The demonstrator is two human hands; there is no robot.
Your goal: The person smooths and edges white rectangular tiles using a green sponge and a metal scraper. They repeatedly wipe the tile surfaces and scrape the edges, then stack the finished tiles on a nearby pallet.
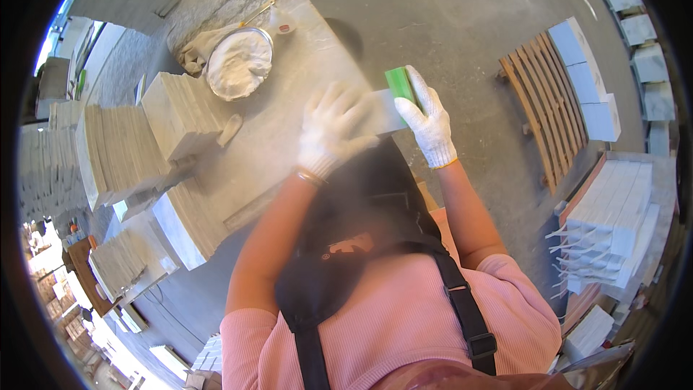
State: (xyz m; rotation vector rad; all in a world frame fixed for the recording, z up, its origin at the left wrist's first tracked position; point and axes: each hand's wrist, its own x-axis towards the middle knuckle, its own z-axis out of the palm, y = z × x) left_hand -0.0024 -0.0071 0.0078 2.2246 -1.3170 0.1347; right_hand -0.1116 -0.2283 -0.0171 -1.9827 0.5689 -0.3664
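In the head view, the right hand, in a white knitted glove, is closed around a green block, with the thumb on the near side and the fingers on the right. The left hand, gloved too and blurred, has its fingers spread over the near end of the dusty table; whether it presses down or only hovers, I cannot tell.

A pale tile shows between the hands, jutting past the right edge of the table. The block lies within the right hand's grip, at the tile's right end, and appears to meet it there; the left fingers are at the tile's left side, where blur hides any contact.

The step in hand looks like rubbing down the tile's edge. The next move would probably call for the left hand to steady the tile while the right keeps the block flat along the edge. Farther left on the table sits a bowl of white material.
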